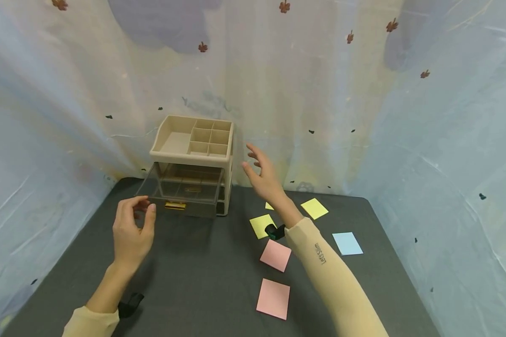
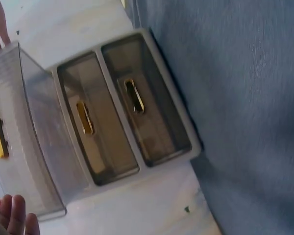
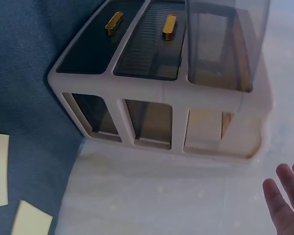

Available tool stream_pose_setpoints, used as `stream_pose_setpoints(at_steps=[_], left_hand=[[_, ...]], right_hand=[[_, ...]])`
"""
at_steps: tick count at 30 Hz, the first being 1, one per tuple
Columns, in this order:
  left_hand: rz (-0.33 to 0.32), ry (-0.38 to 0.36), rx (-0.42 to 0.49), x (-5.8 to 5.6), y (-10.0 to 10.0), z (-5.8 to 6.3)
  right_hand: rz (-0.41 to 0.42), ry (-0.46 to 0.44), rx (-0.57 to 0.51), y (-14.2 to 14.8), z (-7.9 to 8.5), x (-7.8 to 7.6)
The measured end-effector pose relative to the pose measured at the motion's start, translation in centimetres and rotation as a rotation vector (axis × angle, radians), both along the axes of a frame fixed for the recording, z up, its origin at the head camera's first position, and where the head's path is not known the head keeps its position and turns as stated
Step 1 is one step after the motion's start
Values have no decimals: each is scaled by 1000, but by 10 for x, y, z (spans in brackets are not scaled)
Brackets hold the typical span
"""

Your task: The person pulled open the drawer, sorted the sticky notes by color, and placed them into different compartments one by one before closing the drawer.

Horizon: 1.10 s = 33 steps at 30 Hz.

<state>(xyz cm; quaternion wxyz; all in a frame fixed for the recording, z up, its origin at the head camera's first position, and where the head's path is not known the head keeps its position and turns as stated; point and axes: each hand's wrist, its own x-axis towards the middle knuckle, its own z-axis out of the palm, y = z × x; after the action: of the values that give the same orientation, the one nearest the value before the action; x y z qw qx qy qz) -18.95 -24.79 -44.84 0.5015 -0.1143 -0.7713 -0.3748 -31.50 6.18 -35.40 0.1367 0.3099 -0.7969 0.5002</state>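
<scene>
A beige desktop organizer (image 1: 191, 160) stands at the back left of the table, its top divided into compartments. The clear top drawer (image 1: 200, 208) is pulled out, a gold handle (image 1: 175, 206) on its front. In the left wrist view, the middle drawer (image 2: 105, 156) and bottom drawer (image 2: 161, 139) sit closed. My left hand (image 1: 132, 229) hovers by the pulled-out drawer's front left corner, fingers loosely bent and holding nothing; whether a fingertip touches the drawer I cannot tell. To the organizer's right, my right hand (image 1: 264, 177) is raised, fingers spread loosely, with nothing in it.
Two pink sticky-note pads (image 1: 273, 299) lie at the table's middle front. Yellow notes (image 1: 314, 208) are behind them, one partly behind the right wrist. A blue note (image 1: 347, 243) lies to the right. A patterned curtain (image 1: 261, 93) hangs around the dark table (image 1: 202, 281).
</scene>
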Motion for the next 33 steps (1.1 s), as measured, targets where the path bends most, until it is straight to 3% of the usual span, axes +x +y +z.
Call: stream_pose_setpoints(at_steps=[5,9,18,26,33], left_hand=[[27,57,-4,-7,-14,15],[57,57,-24,-12,-25,31],[46,17,-195,-37,-45,59],[-53,-84,-312,-57,-55,74],[-43,-173,-382,-80,-64,84]], right_hand=[[-43,-22,-78,28,-12,16],[-74,-38,-82,51,-27,30],[-142,-108,-18,90,-69,67],[-103,-92,102,113,-112,103],[-86,-154,231,127,-143,134]])
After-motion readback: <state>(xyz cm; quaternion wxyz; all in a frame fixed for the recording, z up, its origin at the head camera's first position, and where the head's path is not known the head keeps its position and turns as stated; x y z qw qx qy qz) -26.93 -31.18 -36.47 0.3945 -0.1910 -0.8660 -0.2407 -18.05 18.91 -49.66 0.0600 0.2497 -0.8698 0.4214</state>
